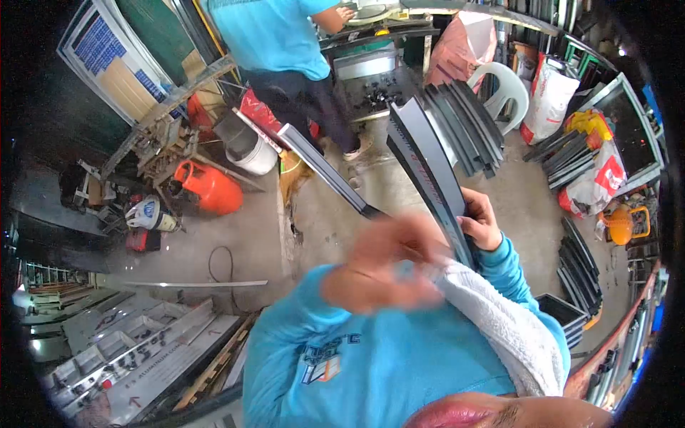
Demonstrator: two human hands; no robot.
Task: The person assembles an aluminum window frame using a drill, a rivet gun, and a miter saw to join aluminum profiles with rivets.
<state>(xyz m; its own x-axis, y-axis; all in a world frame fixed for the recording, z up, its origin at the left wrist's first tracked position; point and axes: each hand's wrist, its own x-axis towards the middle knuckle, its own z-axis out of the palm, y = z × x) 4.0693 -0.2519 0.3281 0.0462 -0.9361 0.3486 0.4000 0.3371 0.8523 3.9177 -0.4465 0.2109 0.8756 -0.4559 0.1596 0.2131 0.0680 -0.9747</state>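
My right hand (482, 220) is wrapped round dark grey metal profiles (426, 160), thumb on the near face and fingers behind. They stand up in front of me, with a line of small reddish print along one face. My left hand (385, 264) is smeared by motion in front of my chest, close to the lower end of these profiles and the corner of a white towel (503, 321) hung over my shoulder. Another long, narrow profile (325, 167), pale at its far end, slants down until its lower end passes behind my left hand.
Ahead, a person in a blue shirt (275, 36) stands at a workbench. Stacked dark profiles (467, 128) lie by a white plastic chair (508, 89). An orange gas cylinder (208, 187) and a white bucket (251, 153) stand left. Sacks (549, 100) are right; a cable (222, 264) crosses the floor.
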